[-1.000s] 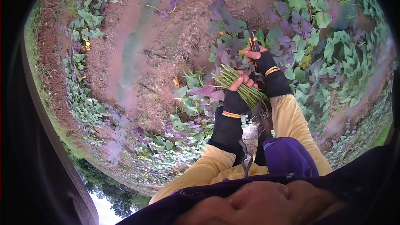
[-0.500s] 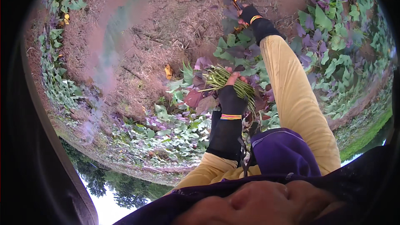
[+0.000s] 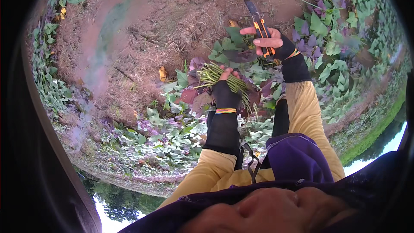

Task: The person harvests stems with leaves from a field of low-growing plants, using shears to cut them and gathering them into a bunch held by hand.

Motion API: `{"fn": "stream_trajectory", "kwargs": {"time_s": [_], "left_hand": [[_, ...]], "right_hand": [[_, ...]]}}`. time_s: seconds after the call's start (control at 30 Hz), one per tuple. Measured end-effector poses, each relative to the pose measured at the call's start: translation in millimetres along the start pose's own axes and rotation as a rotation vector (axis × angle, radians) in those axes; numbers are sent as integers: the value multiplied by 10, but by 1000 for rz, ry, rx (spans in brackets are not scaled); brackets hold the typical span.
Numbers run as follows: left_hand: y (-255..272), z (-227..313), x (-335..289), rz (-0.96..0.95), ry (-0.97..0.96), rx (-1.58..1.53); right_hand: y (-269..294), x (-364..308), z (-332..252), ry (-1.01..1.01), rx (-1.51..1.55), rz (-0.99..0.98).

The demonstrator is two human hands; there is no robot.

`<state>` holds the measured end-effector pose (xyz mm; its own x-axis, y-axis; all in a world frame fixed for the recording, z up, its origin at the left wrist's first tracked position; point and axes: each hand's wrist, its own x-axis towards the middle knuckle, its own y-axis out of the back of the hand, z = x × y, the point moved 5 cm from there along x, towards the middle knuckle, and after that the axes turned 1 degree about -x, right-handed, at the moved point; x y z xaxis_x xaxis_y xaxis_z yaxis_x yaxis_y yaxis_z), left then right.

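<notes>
A thick bundle of cut green stems (image 3: pixel 210 74) is gripped in my left hand (image 3: pixel 227 89), which wears a black fingerless sleeve with colored bands at the wrist. Leaves, dark red and green, show around the bundle, though I cannot tell which belong to it. Farther out and to the right, my right hand (image 3: pixel 275 44) is closed on a utility knife (image 3: pixel 260 28) with an orange and black handle. Its dark blade points up and away, apart from the stems. The index finger stretches out beside the handle.
Green and purple vine leaves (image 3: pixel 340 71) cover the ground on the right, and more leaves (image 3: pixel 166 136) spread below my left arm. Reddish-brown soil (image 3: pixel 159 30) with dry straw lies ahead. A yellow-brown dead leaf (image 3: pixel 162 74) rests left of the bundle. The upper left is smeared.
My right hand has come back nearer with the knife and turned, showing the handle more fully. My left hand and the stem bundle have shifted slightly left in the picture.
</notes>
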<state>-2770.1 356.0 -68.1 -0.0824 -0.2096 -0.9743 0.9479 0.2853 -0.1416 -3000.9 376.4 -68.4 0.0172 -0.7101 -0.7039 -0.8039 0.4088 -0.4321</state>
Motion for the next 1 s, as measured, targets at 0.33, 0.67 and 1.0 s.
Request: {"fn": "stream_trajectory", "kwargs": {"time_s": [0.33, 0.67, 1.0], "left_hand": [[-925, -53, 55, -353, -129, 148], [-1176, -591, 82, -679, -69, 317], [-710, -724, 454, -585, -208, 634]], "right_hand": [[-94, -688, -415, 263, 482, -528], [-207, -980, -52, -427, -179, -586], [1630, 391, -818, 133, -1714, 539]]}}
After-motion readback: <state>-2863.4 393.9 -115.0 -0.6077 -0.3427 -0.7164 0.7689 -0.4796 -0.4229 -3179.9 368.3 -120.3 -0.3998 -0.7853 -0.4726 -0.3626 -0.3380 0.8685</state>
